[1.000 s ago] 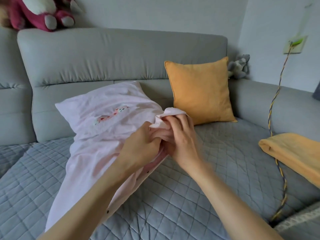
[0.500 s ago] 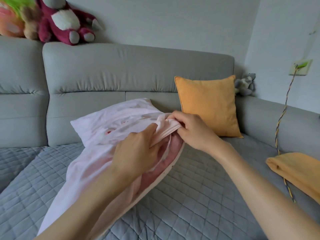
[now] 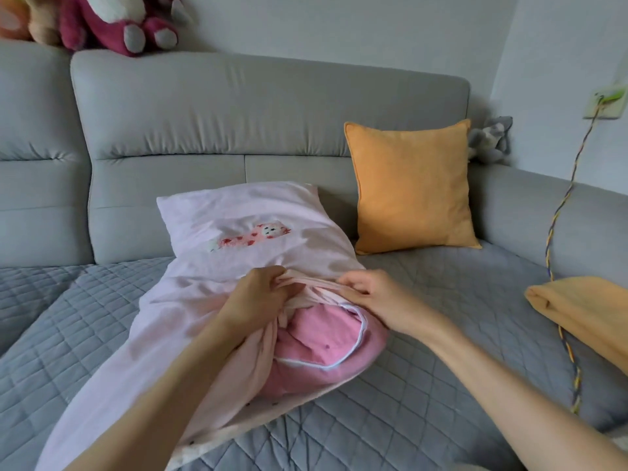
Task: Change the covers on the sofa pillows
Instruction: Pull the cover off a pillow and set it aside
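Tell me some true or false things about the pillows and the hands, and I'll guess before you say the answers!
1. Both hands grip the edge of the light pink cover. True: the left hand and the right hand each hold its bunched edge.
2. The orange pillow lies flat on the seat. False: it stands leaning against the sofa back.
3. A darker pink pillow shows through the cover's opening. True.
4. The folded orange cloth is in the right hand. False: it lies on the seat at the right, untouched.
5. Stuffed toys sit on top of the sofa back. True.
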Motion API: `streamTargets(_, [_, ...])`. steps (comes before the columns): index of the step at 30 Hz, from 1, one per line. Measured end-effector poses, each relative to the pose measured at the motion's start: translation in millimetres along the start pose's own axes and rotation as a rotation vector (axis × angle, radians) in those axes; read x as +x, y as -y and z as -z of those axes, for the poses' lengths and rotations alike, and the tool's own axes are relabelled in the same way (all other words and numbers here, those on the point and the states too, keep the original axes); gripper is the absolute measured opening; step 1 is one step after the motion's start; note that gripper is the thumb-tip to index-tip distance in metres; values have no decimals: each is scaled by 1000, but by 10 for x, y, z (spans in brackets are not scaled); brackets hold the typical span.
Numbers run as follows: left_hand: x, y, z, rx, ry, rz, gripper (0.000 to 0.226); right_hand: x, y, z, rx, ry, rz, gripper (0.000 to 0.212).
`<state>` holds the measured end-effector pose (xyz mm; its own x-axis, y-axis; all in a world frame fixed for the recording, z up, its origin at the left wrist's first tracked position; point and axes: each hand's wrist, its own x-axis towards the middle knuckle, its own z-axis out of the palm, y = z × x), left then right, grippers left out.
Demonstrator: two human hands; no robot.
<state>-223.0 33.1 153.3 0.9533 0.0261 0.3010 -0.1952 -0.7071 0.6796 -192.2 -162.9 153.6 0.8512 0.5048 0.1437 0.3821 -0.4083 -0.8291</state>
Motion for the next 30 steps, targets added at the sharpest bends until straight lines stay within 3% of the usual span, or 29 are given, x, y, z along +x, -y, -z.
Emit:
streamTargets(4, [-132, 142, -117, -339, 225, 92, 9, -248, -328, 57, -44, 9, -58, 10])
streamTargets(7, [-298, 203, -379, -254, 319, 80, 20, -221, -690, -154, -76, -20, -210, 6])
streamTargets(10, [-351, 169, -563, -95, 246, 3, 42, -175, -855, -238, -115, -179, -318, 9])
streamTargets(12, [-343, 190, -536, -160, 201, -9, 31, -318, -720, -250, -152, -352, -184, 6])
streamTargets(14, [-391, 184, -483, -202, 187, -73, 6, -564, -442, -350, -228, -592, 201, 5])
streamTargets(15, [-441, 184, -476, -200, 169, -107, 9, -695, -314, -467, -270, -631, 377, 5])
streamTargets(17, [-556, 206, -477, -250, 135, -124, 8, -889, -226, -787, -403, -543, 547, 2])
streamTargets(21, [-748, 172, -335, -149, 109, -100, 27, -980, -352, -1104, -710, -334, 505, 14])
streamTargets(22, [-838, 138, -301, -81, 56, -121, 27, -983, -394, -1109, -803, -276, 476, 30])
streamTargets(24, [-1066, 117, -317, 154, -220, -240, 23, -1009, -430, -1099, -961, -190, 453, 57])
streamTargets(26, [-1412, 122, -422, 390, -415, -258, 13, -1012, -422, -1085, -970, -253, 486, 41])
streamTargets(27, [-1576, 145, -489, 403, -439, -212, 9, -993, -412, -1064, -957, -312, 521, 26])
streamTargets(30, [-1786, 286, -602, 380, -389, -112, 13, -833, -251, -937, -922, -436, 572, 24])
